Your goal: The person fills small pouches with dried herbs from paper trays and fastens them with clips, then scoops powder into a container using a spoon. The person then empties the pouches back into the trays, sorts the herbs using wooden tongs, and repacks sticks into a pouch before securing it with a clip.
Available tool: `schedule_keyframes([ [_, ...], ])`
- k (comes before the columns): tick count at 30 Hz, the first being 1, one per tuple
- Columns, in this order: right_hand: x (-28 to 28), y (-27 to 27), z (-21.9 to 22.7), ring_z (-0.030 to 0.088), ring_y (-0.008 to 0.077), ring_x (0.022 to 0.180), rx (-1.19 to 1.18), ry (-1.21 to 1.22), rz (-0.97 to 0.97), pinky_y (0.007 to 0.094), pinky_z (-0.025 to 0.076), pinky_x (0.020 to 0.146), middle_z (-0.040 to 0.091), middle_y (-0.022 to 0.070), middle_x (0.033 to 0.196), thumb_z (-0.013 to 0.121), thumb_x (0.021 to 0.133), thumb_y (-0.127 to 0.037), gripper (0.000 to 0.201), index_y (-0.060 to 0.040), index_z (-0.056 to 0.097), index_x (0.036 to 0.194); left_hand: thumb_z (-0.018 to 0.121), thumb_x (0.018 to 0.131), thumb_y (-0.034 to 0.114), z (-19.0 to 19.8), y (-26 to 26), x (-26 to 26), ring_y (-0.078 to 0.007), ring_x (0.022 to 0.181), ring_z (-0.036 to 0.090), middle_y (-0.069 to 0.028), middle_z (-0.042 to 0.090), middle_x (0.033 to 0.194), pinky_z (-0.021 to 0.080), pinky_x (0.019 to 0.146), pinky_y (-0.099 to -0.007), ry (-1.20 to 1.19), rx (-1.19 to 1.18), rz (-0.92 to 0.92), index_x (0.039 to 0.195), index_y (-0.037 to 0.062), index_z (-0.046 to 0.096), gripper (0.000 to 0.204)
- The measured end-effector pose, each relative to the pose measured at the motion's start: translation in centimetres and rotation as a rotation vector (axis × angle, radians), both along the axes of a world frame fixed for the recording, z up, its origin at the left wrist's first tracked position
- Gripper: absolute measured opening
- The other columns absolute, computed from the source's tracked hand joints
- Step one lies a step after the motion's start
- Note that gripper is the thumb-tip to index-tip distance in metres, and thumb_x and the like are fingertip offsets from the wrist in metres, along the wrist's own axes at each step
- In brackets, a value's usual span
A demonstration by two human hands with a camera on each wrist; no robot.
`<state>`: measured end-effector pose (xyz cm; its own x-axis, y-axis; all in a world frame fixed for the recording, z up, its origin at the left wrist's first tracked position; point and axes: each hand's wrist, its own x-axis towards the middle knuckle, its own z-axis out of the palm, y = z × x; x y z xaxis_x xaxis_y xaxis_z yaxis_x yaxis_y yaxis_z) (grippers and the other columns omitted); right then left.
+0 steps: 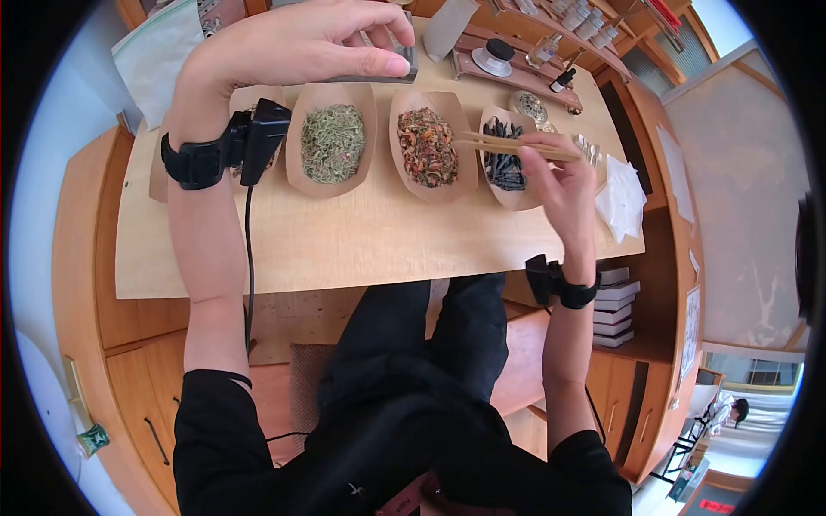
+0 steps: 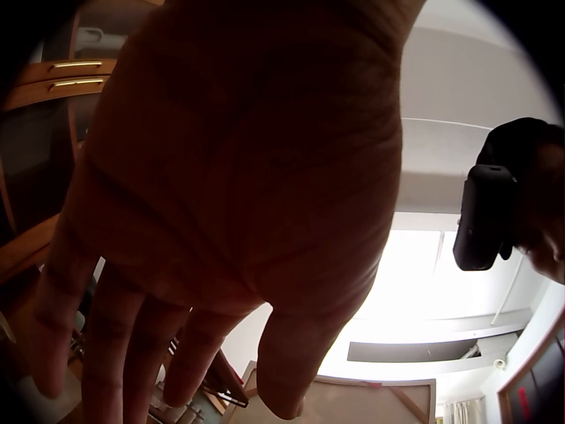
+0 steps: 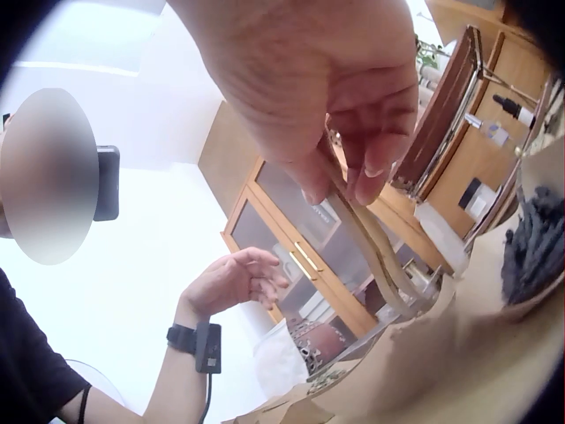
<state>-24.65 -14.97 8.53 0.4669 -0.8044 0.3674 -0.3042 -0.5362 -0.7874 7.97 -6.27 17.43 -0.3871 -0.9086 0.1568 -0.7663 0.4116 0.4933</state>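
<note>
My right hand pinches wooden tweezers between thumb and fingers. In the head view, their tips point left, over the gap between a paper boat tray of reddish dried mix and another with dark, stick-like pieces. Nothing shows between the tips. Raised above the back of the table, my left hand holds nothing, its fingers relaxed, as the left wrist view also shows. Below it sits a boat tray of dried green herb. A further boat tray is partly hidden behind my left wrist.
A grey tray lies partly behind my left hand. Wooden shelves at the back right hold small bottles and a jar with a black lid. White tissues lie at the right table edge; a white bag stands back left.
</note>
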Motion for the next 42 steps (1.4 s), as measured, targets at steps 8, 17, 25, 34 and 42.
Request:
schedule_keyframes([
  [8,2.7,1.5,-1.2,0.054,0.0068,0.064,0.005,0.135,0.121,0.0216,0.043,0.055,0.068,0.0028,0.085,0.072,0.087,-0.01,0.015,-0.0007,0.07,0.098,0.055,0.099,0.037,0.0,0.1,0.2,-0.0136,0.097,0.059,-0.0071,0.062,0.107,0.048,0.083,-0.028,0.003,0.016,0.011,0.124,0.0052,0.054,0.04],
  [17,2.4,-0.6,-1.9,0.062,0.0089,0.071,-0.005,0.054,0.062,0.0219,0.047,0.061,0.07,0.0051,0.089,0.071,0.087,-0.008,0.016,0.0003,0.07,0.1,0.055,0.099,0.036,0.2,0.2,0.1,-0.0135,0.097,0.059,-0.0068,0.062,0.107,0.048,0.083,-0.0271,0.013,0.019,0.027,0.123,0.0052,0.054,0.039],
  [25,4.2,-0.1,-2.5,0.064,0.0114,0.075,0.003,0.02,0.129,0.025,0.05,0.066,0.07,0.0063,0.091,0.071,0.087,-0.007,0.017,-0.0001,0.069,0.102,0.055,0.099,0.036,0.0,0.0,0.1,-0.014,0.098,0.059,-0.007,0.062,0.107,0.048,0.085,-0.0285,-0.013,-0.018,0.003,0.124,0.0047,0.054,0.04],
  [34,2.2,1.3,-1.9,0.06,0.0072,0.072,0.222,0.066,0.138,0.0231,0.048,0.061,0.066,0.0031,0.084,0.069,0.088,-0.007,0.017,-0.001,0.069,0.104,0.056,0.099,0.036,0.0,-0.1,0.4,-0.0137,0.097,0.059,-0.0063,0.063,0.106,0.048,0.084,-0.0283,0.023,0.004,0.016,0.124,0.0057,0.054,0.04],
  [42,1.5,-0.1,-1.7,0.06,0.0077,0.074,0.121,0.057,0.037,0.0232,0.049,0.063,0.068,0.0054,0.089,0.069,0.089,-0.008,0.016,-0.0008,0.069,0.103,0.056,0.099,0.036,-0.3,-0.3,0.6,-0.0148,0.098,0.06,-0.008,0.063,0.106,0.048,0.085,-0.0286,0.006,0.005,0.0,0.125,0.0042,0.054,0.041],
])
